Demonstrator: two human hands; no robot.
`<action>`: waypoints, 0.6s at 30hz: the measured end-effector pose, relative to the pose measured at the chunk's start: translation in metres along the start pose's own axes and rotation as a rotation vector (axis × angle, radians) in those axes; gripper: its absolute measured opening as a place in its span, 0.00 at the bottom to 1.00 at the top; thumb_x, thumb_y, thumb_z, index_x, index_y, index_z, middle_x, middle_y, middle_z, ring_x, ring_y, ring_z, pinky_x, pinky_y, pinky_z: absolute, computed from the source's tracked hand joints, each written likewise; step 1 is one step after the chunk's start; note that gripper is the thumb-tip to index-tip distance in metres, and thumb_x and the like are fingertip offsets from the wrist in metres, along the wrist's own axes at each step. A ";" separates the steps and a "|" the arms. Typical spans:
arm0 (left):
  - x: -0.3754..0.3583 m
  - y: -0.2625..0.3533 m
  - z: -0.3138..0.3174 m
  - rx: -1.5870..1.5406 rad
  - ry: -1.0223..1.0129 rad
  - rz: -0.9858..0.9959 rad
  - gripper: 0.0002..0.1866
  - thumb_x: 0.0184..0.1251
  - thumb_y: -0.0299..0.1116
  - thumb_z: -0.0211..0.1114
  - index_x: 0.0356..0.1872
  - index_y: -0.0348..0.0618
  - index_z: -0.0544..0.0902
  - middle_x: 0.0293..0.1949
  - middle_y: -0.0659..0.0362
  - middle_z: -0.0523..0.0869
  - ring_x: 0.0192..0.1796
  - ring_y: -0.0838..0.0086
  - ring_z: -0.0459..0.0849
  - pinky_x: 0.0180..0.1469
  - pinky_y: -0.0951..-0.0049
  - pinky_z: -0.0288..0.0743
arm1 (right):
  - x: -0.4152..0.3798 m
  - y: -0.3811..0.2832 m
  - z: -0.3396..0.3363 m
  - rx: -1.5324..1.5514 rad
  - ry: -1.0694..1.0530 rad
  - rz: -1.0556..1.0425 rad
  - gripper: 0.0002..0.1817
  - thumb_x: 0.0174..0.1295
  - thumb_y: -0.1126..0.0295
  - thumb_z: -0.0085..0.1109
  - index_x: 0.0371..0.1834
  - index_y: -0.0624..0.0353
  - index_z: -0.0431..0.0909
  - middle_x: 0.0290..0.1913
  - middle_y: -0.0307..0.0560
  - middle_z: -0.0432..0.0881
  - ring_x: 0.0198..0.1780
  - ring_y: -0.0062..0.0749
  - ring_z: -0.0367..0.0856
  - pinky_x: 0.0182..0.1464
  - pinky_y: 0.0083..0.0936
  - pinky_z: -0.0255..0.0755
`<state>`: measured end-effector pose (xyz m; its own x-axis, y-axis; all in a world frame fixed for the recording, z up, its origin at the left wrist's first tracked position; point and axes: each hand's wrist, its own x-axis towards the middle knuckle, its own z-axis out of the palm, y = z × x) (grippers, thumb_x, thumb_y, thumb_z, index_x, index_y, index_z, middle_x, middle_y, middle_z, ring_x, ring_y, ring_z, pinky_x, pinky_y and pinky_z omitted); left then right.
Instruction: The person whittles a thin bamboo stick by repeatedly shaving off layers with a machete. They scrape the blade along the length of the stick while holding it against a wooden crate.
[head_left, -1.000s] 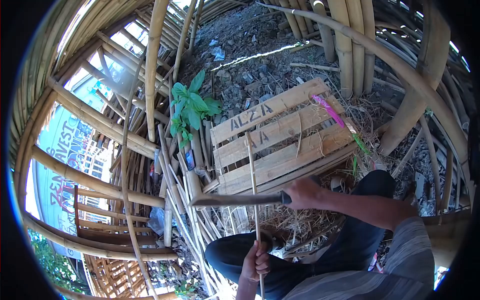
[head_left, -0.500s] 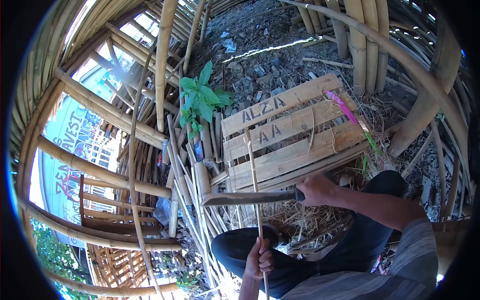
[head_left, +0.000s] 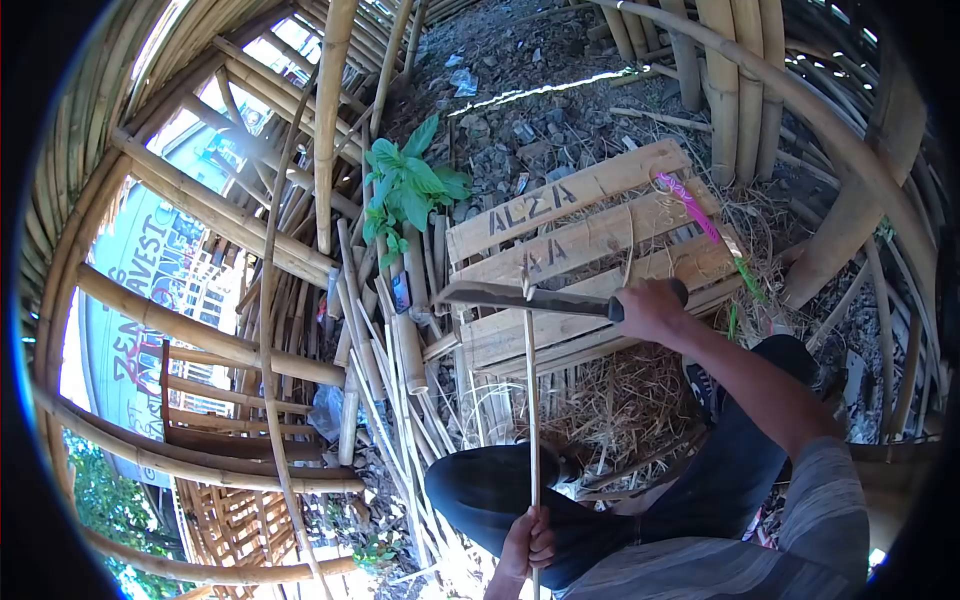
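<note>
Gripping machete [head_left: 575, 302] in right hand [head_left: 648, 308] at 3 o'clock, bamboo strip [head_left: 533, 420] in left hand [head_left: 530, 545] at 6. Likely shaving strip; next calls for firm hold, controlled blade angle.

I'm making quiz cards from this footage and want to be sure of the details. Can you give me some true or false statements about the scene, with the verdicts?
1. The right hand grips the machete by its handle. True.
2. The left hand is open and holds nothing. False: it is closed around a thin stick.
3. In the picture, the blade crosses the thin stick near its upper end. True.
4. Dark letters mark the slatted wood panel. True.
5. The leafy plant is right of the panel in the picture. False: the plant is to its left.
</note>
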<state>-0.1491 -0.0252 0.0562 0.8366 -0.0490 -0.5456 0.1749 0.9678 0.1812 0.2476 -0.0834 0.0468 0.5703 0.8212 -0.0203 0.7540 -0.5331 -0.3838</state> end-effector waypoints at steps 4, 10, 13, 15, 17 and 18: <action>0.004 -0.009 -0.016 0.015 -0.032 0.003 0.19 0.75 0.50 0.39 0.26 0.52 0.61 0.12 0.70 0.51 0.10 0.86 0.46 0.11 0.83 0.40 | -0.013 -0.021 0.001 0.091 0.032 -0.015 0.14 0.46 0.62 0.61 0.28 0.62 0.79 0.27 0.57 0.82 0.31 0.49 0.83 0.37 0.40 0.77; 0.003 -0.006 -0.009 0.077 0.031 0.024 0.21 0.73 0.54 0.41 0.26 0.51 0.61 0.13 0.70 0.52 0.11 0.86 0.47 0.11 0.83 0.40 | -0.039 -0.030 0.022 0.005 -0.034 -0.379 0.11 0.45 0.64 0.62 0.25 0.60 0.79 0.22 0.55 0.80 0.26 0.45 0.83 0.32 0.41 0.76; -0.008 -0.021 -0.007 0.174 0.136 -0.042 0.20 0.74 0.54 0.40 0.25 0.52 0.61 0.13 0.70 0.53 0.11 0.87 0.48 0.11 0.84 0.40 | -0.023 -0.020 0.023 -0.065 -0.168 -0.234 0.13 0.46 0.63 0.61 0.31 0.59 0.80 0.27 0.54 0.83 0.30 0.43 0.84 0.34 0.37 0.78; -0.018 -0.015 -0.011 0.177 0.129 -0.070 0.20 0.74 0.53 0.40 0.25 0.52 0.61 0.13 0.70 0.53 0.11 0.87 0.48 0.12 0.83 0.40 | 0.001 -0.001 0.008 -0.073 -0.081 -0.023 0.14 0.45 0.63 0.59 0.33 0.59 0.80 0.28 0.54 0.83 0.33 0.43 0.84 0.37 0.37 0.78; -0.016 -0.012 -0.013 0.162 0.059 -0.073 0.20 0.74 0.53 0.40 0.26 0.52 0.61 0.14 0.70 0.54 0.12 0.87 0.48 0.12 0.83 0.40 | -0.002 -0.002 0.003 -0.034 0.011 -0.049 0.14 0.45 0.63 0.59 0.32 0.61 0.80 0.27 0.56 0.82 0.31 0.47 0.84 0.35 0.39 0.78; -0.010 -0.015 -0.013 0.163 0.044 -0.070 0.20 0.74 0.53 0.40 0.26 0.52 0.61 0.14 0.70 0.54 0.12 0.87 0.48 0.12 0.83 0.40 | -0.001 -0.004 0.000 -0.048 0.018 -0.050 0.14 0.45 0.63 0.59 0.32 0.61 0.80 0.27 0.56 0.82 0.31 0.47 0.84 0.35 0.39 0.78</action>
<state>-0.1669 -0.0359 0.0490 0.7967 -0.1004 -0.5960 0.3163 0.9096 0.2696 0.2434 -0.0820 0.0482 0.5367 0.8437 0.0149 0.7964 -0.5006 -0.3393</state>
